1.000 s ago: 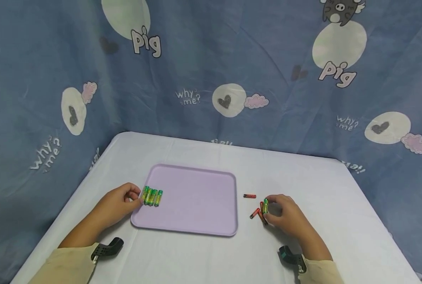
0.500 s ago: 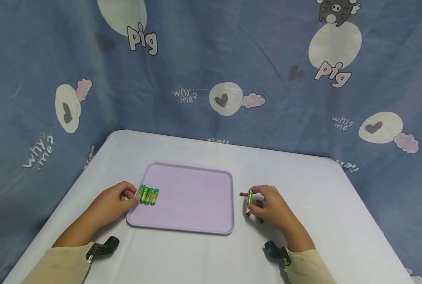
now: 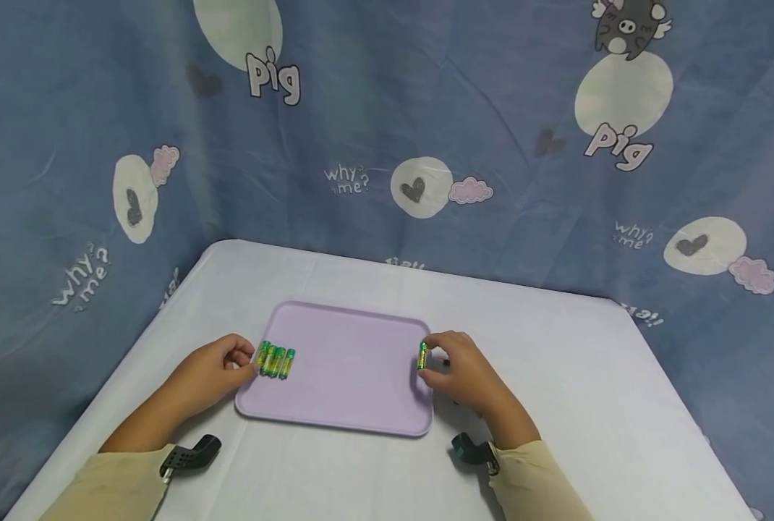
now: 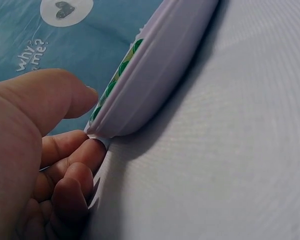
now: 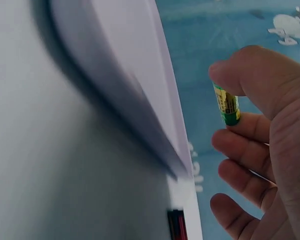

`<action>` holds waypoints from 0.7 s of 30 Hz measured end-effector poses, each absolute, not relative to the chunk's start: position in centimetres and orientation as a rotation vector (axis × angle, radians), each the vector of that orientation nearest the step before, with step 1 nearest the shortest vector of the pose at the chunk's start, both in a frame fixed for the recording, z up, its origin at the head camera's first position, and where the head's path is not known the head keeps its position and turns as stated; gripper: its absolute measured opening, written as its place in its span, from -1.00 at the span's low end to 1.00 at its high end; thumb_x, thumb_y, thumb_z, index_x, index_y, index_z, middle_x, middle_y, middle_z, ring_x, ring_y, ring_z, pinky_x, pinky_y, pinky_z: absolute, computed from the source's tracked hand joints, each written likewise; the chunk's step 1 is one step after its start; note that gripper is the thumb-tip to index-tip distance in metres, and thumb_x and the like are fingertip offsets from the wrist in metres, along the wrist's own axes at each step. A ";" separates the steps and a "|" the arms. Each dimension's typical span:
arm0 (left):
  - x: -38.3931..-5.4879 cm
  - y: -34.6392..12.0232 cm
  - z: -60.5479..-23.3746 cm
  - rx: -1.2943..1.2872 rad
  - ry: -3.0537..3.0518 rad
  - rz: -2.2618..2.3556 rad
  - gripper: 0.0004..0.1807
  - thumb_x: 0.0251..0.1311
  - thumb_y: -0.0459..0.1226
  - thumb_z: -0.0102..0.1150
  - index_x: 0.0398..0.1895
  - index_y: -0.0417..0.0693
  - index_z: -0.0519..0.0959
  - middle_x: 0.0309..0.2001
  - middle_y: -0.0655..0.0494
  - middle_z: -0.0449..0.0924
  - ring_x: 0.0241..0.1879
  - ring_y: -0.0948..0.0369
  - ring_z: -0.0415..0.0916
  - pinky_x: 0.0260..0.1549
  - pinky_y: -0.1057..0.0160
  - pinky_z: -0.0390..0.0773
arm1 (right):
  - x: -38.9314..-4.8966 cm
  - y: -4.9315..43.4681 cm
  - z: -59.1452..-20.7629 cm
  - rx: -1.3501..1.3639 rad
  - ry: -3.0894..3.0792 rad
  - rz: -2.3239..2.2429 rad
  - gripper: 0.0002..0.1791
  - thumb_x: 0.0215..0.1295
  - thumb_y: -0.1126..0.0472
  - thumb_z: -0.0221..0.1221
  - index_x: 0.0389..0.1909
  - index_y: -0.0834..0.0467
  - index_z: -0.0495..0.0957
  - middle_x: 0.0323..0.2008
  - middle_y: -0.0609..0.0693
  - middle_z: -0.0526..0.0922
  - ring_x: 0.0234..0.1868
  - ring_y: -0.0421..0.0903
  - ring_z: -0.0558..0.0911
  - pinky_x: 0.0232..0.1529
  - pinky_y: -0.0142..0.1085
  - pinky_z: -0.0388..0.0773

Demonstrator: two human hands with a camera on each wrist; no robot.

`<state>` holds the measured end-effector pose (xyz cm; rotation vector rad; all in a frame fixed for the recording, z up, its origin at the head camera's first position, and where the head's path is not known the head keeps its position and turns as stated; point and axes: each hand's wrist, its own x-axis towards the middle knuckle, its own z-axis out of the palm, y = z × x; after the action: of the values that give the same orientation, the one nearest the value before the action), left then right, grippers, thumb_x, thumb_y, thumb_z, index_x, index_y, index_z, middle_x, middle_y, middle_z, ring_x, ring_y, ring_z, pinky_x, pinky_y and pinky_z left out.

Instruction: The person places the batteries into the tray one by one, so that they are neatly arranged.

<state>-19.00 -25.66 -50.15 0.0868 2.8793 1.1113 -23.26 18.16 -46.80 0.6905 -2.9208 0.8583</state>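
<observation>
A green-and-yellow battery (image 3: 422, 356) is pinched between the thumb and forefinger of my right hand (image 3: 461, 369), over the right rim of the lilac tray (image 3: 354, 369). The right wrist view shows that battery (image 5: 227, 104) held apart from the tray wall. Along the tray's left side, several matching batteries (image 3: 275, 361) lie side by side. My left hand (image 3: 211, 373) holds the tray's left edge there. In the left wrist view its thumb is by the rim and the curled fingers (image 4: 92, 152) are at the tray's edge.
Red-and-black batteries lie on the white tabletop (image 3: 335, 474) right of the tray, mostly hidden by my right hand; one red-and-black battery (image 5: 178, 225) shows in the right wrist view. A blue printed curtain (image 3: 335, 108) hangs behind the table.
My right hand has carried the green battery leftward from beside the red batteries to the tray's right rim. My left hand has stayed at the tray's left edge.
</observation>
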 end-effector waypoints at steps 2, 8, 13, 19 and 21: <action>-19.0 -25.7 -50.2 0.085 2.875 1.114 -0.66 0.30 -0.08 0.36 -0.01 -0.06 0.57 -0.20 0.14 0.60 -0.26 0.18 0.42 -0.26 0.17 0.41 | -23.5 17.4 -46.7 0.712 -2.926 0.853 -0.51 0.18 0.10 0.49 0.11 0.12 0.63 0.10 -0.02 0.68 0.24 0.01 0.53 0.31 -0.01 0.48; -19.0 -25.7 -50.2 0.076 2.872 1.109 -0.66 0.30 -0.08 0.35 0.00 -0.05 0.57 -0.21 0.15 0.60 -0.27 0.18 0.42 -0.28 0.20 0.40 | -24.1 15.4 -46.7 0.774 -2.950 0.862 -0.52 0.17 0.08 0.49 0.09 0.14 0.64 0.08 -0.01 0.69 0.27 0.03 0.52 0.37 -0.03 0.42; -18.9 -25.6 -50.3 0.066 2.865 1.110 -0.65 0.30 -0.08 0.35 0.00 -0.06 0.57 -0.22 0.15 0.59 -0.28 0.19 0.41 -0.30 0.21 0.40 | -24.5 14.2 -46.7 0.815 -2.955 0.865 -0.53 0.18 0.06 0.48 0.08 0.11 0.64 0.08 -0.07 0.69 0.28 0.00 0.51 0.36 -0.05 0.43; -19.1 -25.7 -50.1 0.060 2.868 1.099 -0.67 0.30 -0.08 0.33 0.00 -0.05 0.56 -0.22 0.15 0.59 -0.27 0.18 0.42 -0.28 0.20 0.41 | -24.8 12.8 -46.1 0.866 -2.953 0.835 -0.56 0.21 0.04 0.47 0.06 0.09 0.64 0.08 -0.08 0.68 0.31 0.01 0.50 0.39 -0.07 0.41; -19.2 -25.8 -50.1 0.065 2.872 1.094 -0.68 0.31 -0.08 0.33 0.00 -0.04 0.57 -0.21 0.15 0.60 -0.27 0.18 0.42 -0.26 0.18 0.41 | -24.9 12.3 -45.8 0.882 -2.950 0.831 -0.56 0.22 0.04 0.46 0.07 0.09 0.64 0.09 -0.07 0.68 0.32 0.01 0.49 0.41 -0.07 0.40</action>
<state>-19.24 -25.78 -50.14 0.0651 2.8720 1.0945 -24.85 12.33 -45.83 0.8822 -2.9497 0.8311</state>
